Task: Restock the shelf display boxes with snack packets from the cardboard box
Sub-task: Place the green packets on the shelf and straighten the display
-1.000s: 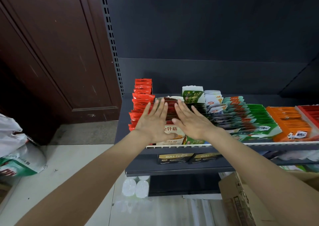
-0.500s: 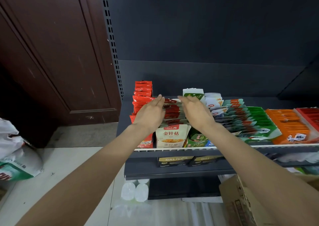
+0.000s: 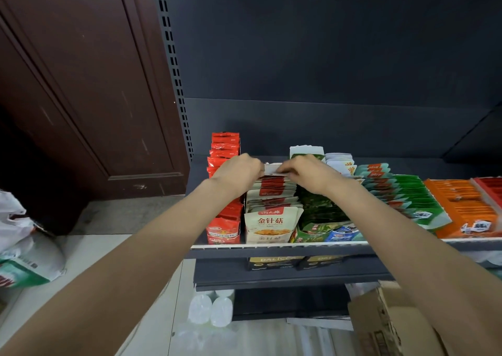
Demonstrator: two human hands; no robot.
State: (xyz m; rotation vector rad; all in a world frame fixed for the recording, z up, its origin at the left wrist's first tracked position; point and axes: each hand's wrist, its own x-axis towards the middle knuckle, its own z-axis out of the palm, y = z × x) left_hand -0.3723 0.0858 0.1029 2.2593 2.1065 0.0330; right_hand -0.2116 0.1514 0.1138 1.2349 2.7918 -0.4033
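Snack packets (image 3: 271, 206) of the beige kind stand in a row inside their display box (image 3: 267, 237), on the shelf (image 3: 271, 247) near the centre of the head view. This box looks nearly full, from the front packet back to the place where the hands meet at about 12 o'clock from it.

Both hands are at the rear of that row. The left hand (image 3: 239, 172) has its fingers curled down on the top edge of the hindmost packets, and the right hand (image 3: 307, 175) pinches the same white edge from the other side (probably they are pressing the last packets into place, but I cannot see under the fingers).

At 9 o'clock from the beige box is the red row (image 3: 224, 214), which has a gap in its middle. At 3 o'clock are the dark green packets (image 3: 317, 209), then the green and orange rows, all rather full.

The cardboard box (image 3: 385, 325) lies at 5 o'clock on the floor, partly behind the right forearm; what it holds is hidden. I judge this box almost done, with the red row still to fill.
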